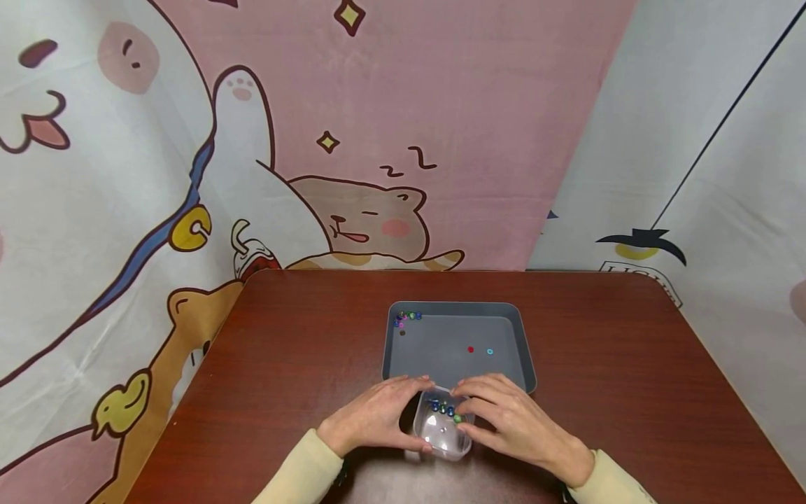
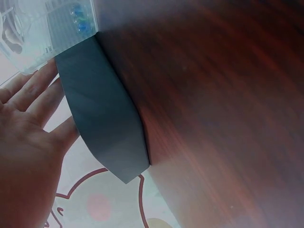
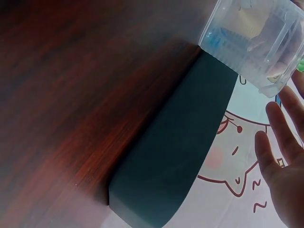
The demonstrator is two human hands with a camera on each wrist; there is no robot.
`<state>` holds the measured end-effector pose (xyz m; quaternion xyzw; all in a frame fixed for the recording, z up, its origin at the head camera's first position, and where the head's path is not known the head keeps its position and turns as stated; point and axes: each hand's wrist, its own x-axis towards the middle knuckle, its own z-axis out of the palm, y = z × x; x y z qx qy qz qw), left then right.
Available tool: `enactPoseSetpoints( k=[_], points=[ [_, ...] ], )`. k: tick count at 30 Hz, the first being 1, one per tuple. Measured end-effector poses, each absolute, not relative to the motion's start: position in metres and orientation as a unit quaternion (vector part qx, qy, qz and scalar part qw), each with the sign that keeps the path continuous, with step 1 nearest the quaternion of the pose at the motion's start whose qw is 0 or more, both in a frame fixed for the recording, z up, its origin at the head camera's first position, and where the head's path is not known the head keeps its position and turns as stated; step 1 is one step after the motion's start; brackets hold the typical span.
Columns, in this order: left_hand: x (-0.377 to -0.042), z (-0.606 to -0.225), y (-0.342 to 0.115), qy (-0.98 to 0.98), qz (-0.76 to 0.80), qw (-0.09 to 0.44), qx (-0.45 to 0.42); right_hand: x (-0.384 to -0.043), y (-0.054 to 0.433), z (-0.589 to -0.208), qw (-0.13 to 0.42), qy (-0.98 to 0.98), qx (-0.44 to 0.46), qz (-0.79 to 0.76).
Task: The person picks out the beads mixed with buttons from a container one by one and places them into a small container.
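Note:
A clear plastic container (image 1: 448,455) stands at the near edge of the grey tray. My left hand (image 1: 384,416) holds it from the left, with the thumb at its near side and the fingers at its far side. Several blue and green marbles (image 1: 443,407) lie inside along the far part. Over the right rim, my right hand (image 1: 513,420) pinches a green marble (image 1: 457,418) between thumb and fingertips. That green marble (image 3: 300,65) also shows at the fingers in the right wrist view. Blue marbles (image 2: 81,24) show through the container wall in the left wrist view.
The grey tray (image 1: 441,360) lies on the brown wooden table (image 1: 302,350) behind the container. Several small colourful beads (image 1: 408,316) sit in its far left corner. A red bead (image 1: 470,349) and a light blue ring (image 1: 490,351) lie right of its middle. A printed cloth (image 1: 491,126) hangs behind.

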<state>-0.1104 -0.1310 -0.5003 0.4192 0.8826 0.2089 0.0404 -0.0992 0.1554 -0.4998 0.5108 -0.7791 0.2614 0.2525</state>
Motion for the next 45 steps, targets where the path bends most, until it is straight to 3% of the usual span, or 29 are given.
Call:
enactPoseSetpoints(
  k=[20,33,45],
  points=[
    [-0.110,-0.501,-0.131,0.882,0.203,0.030,0.423,-0.106,0.164,-0.488,0.258,-0.787,0.485,0.281],
    [-0.108,-0.494,-0.142,0.886,0.209,0.026,0.412,-0.133,0.167,-0.460,0.275,-0.782,0.490,0.271],
    [-0.115,-0.497,-0.165,0.902,0.202,-0.042,0.380,-0.165,0.159,-0.437,0.232,-0.813,0.485,0.224]
  ],
)
